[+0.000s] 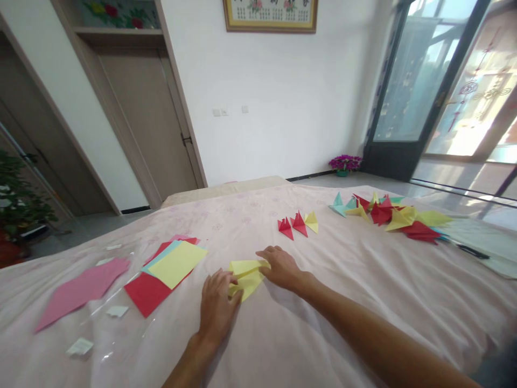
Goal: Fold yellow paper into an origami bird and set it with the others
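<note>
A partly folded sheet of yellow paper [249,281] lies on the cloth in front of me, with a crease running across it. My left hand [218,302] grips its left side, the thumb low and the fingers curled over the edge. On the right side, my right hand [281,268] holds the paper's edge with the thumb, its index finger stretched out above the sheet. The fingers partly cover both ends of the paper. Just beyond my right hand stand two red folded cranes [299,224] and a yellow folded piece [311,221].
Left of my hands lies a stack of coloured sheets, a yellow sheet [176,264] on top. Farther left are a pink sheet [83,291] and white scraps [80,347]. Several folded cranes [388,211] pile up at the right, near a black pen [473,251].
</note>
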Available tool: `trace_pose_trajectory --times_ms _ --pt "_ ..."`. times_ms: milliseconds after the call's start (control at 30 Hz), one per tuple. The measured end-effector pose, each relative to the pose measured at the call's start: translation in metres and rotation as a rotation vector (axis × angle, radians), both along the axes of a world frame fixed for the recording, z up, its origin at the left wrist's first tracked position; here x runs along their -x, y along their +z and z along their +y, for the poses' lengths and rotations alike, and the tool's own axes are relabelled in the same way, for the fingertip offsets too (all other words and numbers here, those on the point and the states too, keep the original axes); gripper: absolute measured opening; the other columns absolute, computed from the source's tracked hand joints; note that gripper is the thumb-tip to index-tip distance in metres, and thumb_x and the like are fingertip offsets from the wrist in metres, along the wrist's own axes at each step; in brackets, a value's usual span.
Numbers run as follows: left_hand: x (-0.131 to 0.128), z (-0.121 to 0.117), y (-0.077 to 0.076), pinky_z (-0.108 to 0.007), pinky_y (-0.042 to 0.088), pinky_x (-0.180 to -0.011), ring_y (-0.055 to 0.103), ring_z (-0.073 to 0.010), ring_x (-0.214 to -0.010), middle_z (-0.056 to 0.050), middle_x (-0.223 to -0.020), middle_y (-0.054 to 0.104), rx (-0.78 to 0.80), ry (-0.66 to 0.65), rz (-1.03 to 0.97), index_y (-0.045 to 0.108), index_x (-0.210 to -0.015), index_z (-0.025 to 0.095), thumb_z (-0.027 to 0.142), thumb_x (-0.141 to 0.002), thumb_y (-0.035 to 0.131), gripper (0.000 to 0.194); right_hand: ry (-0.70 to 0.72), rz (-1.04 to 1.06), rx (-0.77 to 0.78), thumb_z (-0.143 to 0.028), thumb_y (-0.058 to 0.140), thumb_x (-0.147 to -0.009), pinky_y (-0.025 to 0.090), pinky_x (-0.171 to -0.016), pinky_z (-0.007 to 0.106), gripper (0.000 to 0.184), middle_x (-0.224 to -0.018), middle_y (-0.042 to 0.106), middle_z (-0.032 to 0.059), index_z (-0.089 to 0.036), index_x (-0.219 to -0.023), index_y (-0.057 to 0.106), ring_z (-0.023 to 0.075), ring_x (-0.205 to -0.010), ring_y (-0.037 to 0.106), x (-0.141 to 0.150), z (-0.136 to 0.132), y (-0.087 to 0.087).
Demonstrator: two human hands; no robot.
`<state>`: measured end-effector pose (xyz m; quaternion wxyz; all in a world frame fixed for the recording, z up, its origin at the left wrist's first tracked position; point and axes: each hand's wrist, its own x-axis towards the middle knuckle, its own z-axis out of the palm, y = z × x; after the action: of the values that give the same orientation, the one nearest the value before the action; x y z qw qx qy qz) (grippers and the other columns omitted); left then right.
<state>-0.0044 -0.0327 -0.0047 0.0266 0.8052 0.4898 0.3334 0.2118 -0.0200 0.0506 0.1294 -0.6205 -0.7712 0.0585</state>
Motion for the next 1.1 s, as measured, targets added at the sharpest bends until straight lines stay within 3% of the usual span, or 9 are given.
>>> trace_pose_trajectory --times_ms 133,367,467,533,633,767,900,1033,1100 --pt "-0.002 -0.002 0.0 -0.042 0.049 -0.097 0.062 -0.0224 -0.108 -0.005 -0.103 0.069 -0.024 -0.135 -0.026 0.057 -0.084 0.022 0.014 -0.085 0.051 0.011 0.005 0.055 0.025 -0.03 0.059 -0.079 0.039 -0.088 0.033 0.037 -0.109 0.07 0.0046 -0.028 -0.114 0.07 0.025 -0.104 0.058 0.008 0.015 -0.007" --pt "-0.005 -0.013 0.012 -0.041 0.045 -0.106 0.064 -0.018 -0.11 -0.004 -0.095 0.071 -0.153 -0.531 0.037 0.055 -0.092 0.021 0.006 -0.091 0.044 0.018 -0.051 0.151 0.139 -0.03 0.048 -0.086 0.043 -0.074 0.028 0.033 -0.101 0.074 0.0036 -0.026 -0.107 0.073 0.0207 -0.091 0.066 -0.014 0.03 -0.011" --pt "-0.009 -0.017 0.014 -0.043 0.043 -0.109 0.064 -0.0188 -0.112 -0.005 -0.094 0.071 -0.168 -0.594 0.073 0.054 -0.098 0.019 0.004 -0.091 0.041 0.021 0.016 0.177 0.168 -0.04 0.062 -0.078 0.043 -0.073 0.025 0.048 -0.106 0.072 0.0023 -0.027 -0.124 0.065 0.02 -0.092 0.065 -0.018 0.022 -0.008" --pt "-0.013 -0.021 0.014 -0.045 0.041 -0.11 0.063 -0.0199 -0.113 -0.006 -0.094 0.071 -0.168 -0.626 0.092 0.054 -0.1 0.018 0.006 -0.093 0.041 0.019 0.055 0.171 0.153 -0.036 0.07 -0.069 0.041 -0.08 0.026 0.057 -0.109 0.071 0.0018 -0.029 -0.125 0.063 0.0219 -0.1 0.061 -0.015 0.017 -0.007" --pt "-0.02 -0.029 0.015 -0.043 0.041 -0.109 0.063 -0.0196 -0.112 -0.007 -0.096 0.072 -0.147 -0.679 0.118 0.053 -0.1 0.017 0.008 -0.095 0.04 0.017 0.038 0.155 0.138 -0.03 0.059 -0.079 0.038 -0.078 0.027 0.027 -0.099 0.072 0.0047 -0.025 -0.1 0.074 0.022 -0.096 0.06 -0.009 0.015 -0.008" --pt "-0.03 -0.039 0.018 -0.035 0.05 -0.099 0.067 -0.0178 -0.099 -0.007 -0.093 0.071 -0.093 -0.743 0.112 0.055 -0.101 0.017 0.011 -0.096 0.04 0.016 -0.028 0.166 0.188 -0.031 0.046 -0.088 0.032 -0.06 0.025 0.03 -0.081 0.071 0.0053 -0.02 -0.08 0.073 0.0171 -0.074 0.061 -0.008 0.026 -0.014" --pt "-0.03 -0.036 0.015 -0.03 0.056 -0.083 0.068 -0.0164 -0.083 -0.005 -0.091 0.071 0.05 -0.638 0.009 0.056 -0.104 0.019 0.019 -0.095 0.046 0.014 -0.05 0.2 0.202 -0.031 0.046 -0.089 0.028 -0.057 0.024 0.029 -0.08 0.071 0.0045 -0.019 -0.08 0.071 0.0154 -0.07 0.059 -0.013 0.035 -0.02" --pt "-0.015 -0.011 0.008 -0.048 0.041 -0.107 0.055 -0.0235 -0.122 -0.008 -0.125 0.064 0.051 -0.285 0.06 0.059 -0.117 0.023 0.014 -0.093 0.047 0.029 -0.02 0.261 0.208 -0.032 0.048 -0.088 0.029 -0.059 0.024 0.027 -0.078 0.07 0.0025 -0.02 -0.079 0.07 0.0148 -0.07 0.058 -0.017 0.037 -0.026" --pt "-0.008 0.004 0.005 -0.048 0.041 -0.108 0.047 -0.0257 -0.13 -0.009 -0.139 0.054 0.116 -0.142 0.126 0.06 -0.121 0.024 0.018 -0.091 0.051 0.032 -0.011 0.308 0.212 -0.033 0.05 -0.087 0.03 -0.06 0.025 0.026 -0.077 0.069 0.0017 -0.021 -0.078 0.071 0.0152 -0.07 0.058 -0.019 0.039 -0.029"
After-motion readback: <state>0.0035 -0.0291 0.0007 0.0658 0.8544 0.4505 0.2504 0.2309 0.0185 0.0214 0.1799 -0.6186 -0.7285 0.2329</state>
